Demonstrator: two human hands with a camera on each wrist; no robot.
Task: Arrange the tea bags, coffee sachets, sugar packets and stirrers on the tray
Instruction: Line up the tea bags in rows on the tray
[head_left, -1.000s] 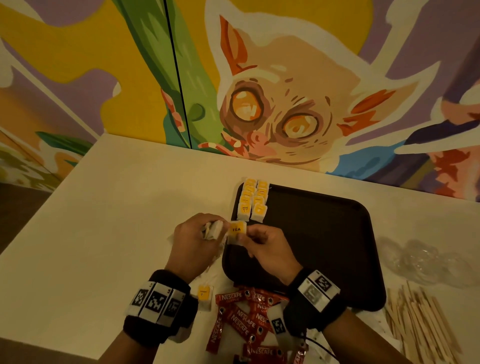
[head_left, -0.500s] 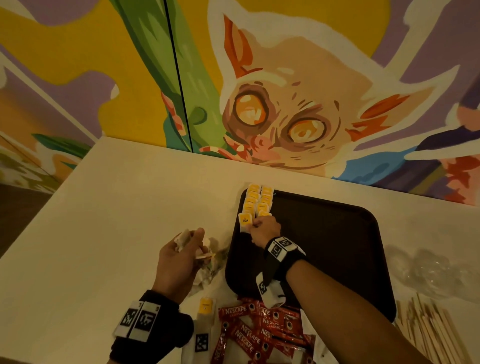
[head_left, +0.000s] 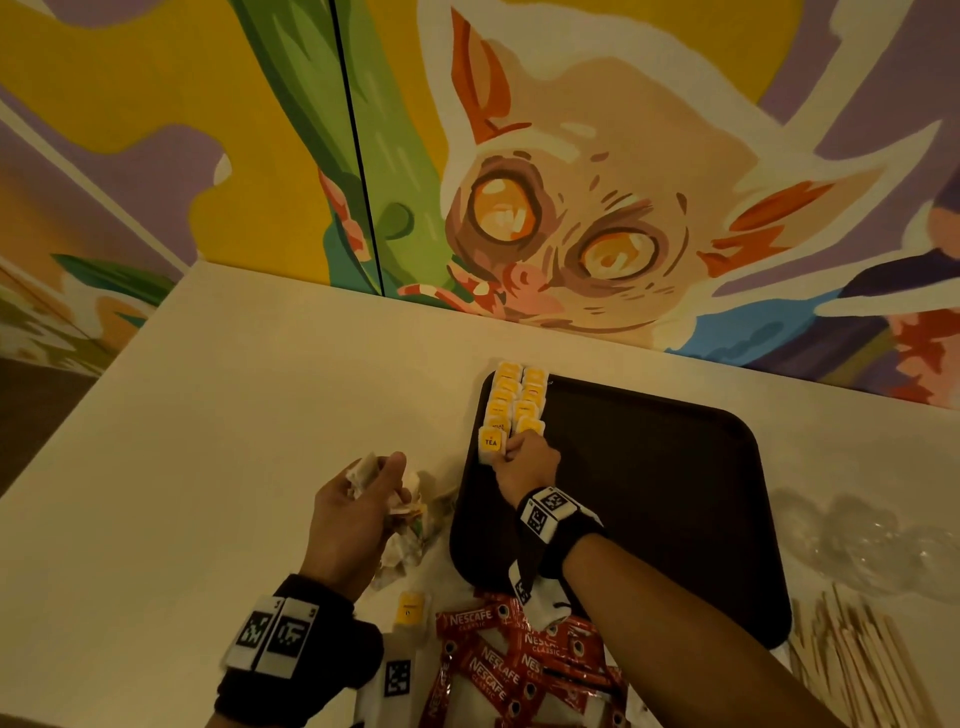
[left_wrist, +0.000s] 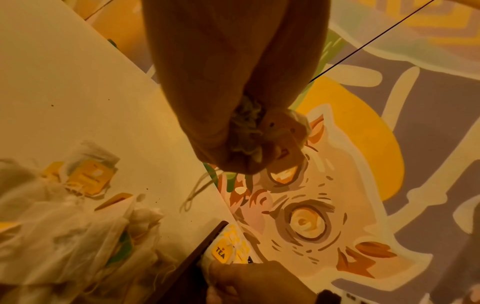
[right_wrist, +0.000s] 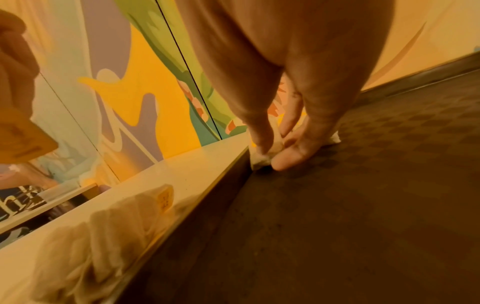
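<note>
Currently right hand (head_left: 527, 460) pinches a tea bag (head_left: 490, 443) at the near end of the left row on the tray (head_left: 675, 493); left hand (head_left: 358, 499) grips another, just left of the tray.

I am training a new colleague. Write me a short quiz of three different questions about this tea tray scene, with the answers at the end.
1. True or false: the red coffee sachets already lie on the dark tray.
2. Which hand sets the tea bag with the "TEA" tag at the near end of the tea bag rows? A) left hand B) right hand
3. Fill the gap: the wooden stirrers lie on the ____, to the right of the tray.

Key:
1. False; they lie on the table, near the tray's front edge.
2. B, the right hand; the left hand holds other tea bags.
3. table
</note>
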